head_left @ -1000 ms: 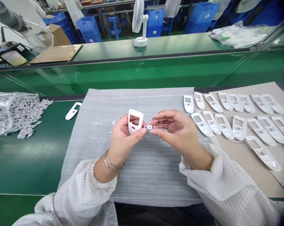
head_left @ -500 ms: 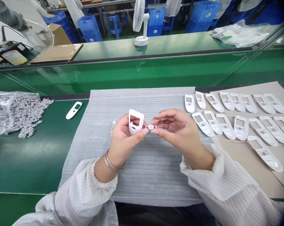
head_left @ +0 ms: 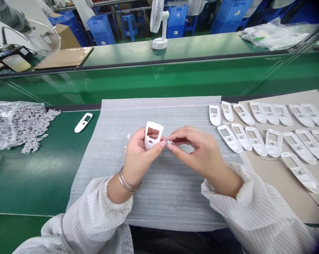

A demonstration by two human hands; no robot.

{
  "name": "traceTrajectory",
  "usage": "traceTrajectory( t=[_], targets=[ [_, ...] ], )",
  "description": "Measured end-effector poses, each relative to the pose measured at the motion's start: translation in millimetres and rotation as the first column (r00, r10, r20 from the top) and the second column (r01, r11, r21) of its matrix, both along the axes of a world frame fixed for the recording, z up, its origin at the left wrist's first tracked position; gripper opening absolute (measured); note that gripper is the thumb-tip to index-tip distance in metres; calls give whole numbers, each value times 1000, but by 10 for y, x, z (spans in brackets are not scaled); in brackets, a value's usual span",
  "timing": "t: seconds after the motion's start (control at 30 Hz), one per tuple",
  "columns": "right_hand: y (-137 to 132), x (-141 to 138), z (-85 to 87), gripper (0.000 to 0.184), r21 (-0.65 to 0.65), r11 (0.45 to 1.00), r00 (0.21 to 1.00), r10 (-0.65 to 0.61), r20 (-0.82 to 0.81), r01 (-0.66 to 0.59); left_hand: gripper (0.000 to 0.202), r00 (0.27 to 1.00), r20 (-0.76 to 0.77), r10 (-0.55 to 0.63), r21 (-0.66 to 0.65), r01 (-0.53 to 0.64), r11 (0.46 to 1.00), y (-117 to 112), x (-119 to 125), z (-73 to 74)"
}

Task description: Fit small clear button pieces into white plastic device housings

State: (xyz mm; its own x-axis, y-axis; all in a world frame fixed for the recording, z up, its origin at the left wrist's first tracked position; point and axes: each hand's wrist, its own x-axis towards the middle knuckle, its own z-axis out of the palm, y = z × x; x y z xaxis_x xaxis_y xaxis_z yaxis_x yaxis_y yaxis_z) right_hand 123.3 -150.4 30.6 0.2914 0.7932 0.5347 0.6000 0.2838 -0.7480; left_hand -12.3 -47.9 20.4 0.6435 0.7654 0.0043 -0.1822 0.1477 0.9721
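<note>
A long green counter [head_left: 29,183] fills the near part of the scene. Past its far edge stand a white desk fan [head_left: 159,24] on a second green counter [head_left: 201,46] and, farther off, stacks of blue plastic crates [head_left: 101,26]. A ribbed grey foam sheet [head_left: 175,201] lies in the middle of the near counter, and a brown cardboard sheet [head_left: 304,206] lies to its right, partly under two rows of white plastic casings [head_left: 273,143]. To the left of the foam are a clear plastic bag of small white rings [head_left: 6,123], spilling some onto the green surface, and a single white casing [head_left: 83,122] lying on its own.

The hands are together above the middle of the foam, with their fingers close at one edge of the work. The left hand [head_left: 139,155] (a stack of metal bangles [head_left: 129,183] on its wrist) grips an upright white casing [head_left: 154,135] with a rectangular window. The right hand [head_left: 201,151] pinches a small grey round part [head_left: 169,141] right beside that casing's edge. A few tiny white rings [head_left: 127,141] sit on the foam just left of the left hand.
</note>
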Motion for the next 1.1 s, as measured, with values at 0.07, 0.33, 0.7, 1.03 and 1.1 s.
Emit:
traceTrajectory(
  t=[0.07, 0.33, 0.7, 1.03, 1.1],
  targets=[
    [-5, 6, -2, 8, -47, 999, 1000, -25, 12, 25, 28, 1000, -12, -12, -15, 12, 1000, 5, 1, -3],
    [-27, 0, -68, 22, -80, 994, 970, -53, 236, 73, 33, 996, -85, 42, 52, -37, 998, 38, 5, -38],
    [61, 32, -80, 24, -150, 988, 653, -83, -752, -46, 35, 998, -67, -13, 18, 15, 1000, 14, -15, -20],
    [37, -28, -45, 22, -153, 955, 433, -29, -901, -253, 32, 1000, 17, -19, -78, 20, 997, -7, -17, 47],
    [27, -24, -43, 23, -161, 947, 422, -30, -906, -278, 31, 999, 28, -24, -93, 27, 995, -7, -20, 50]
  ],
)
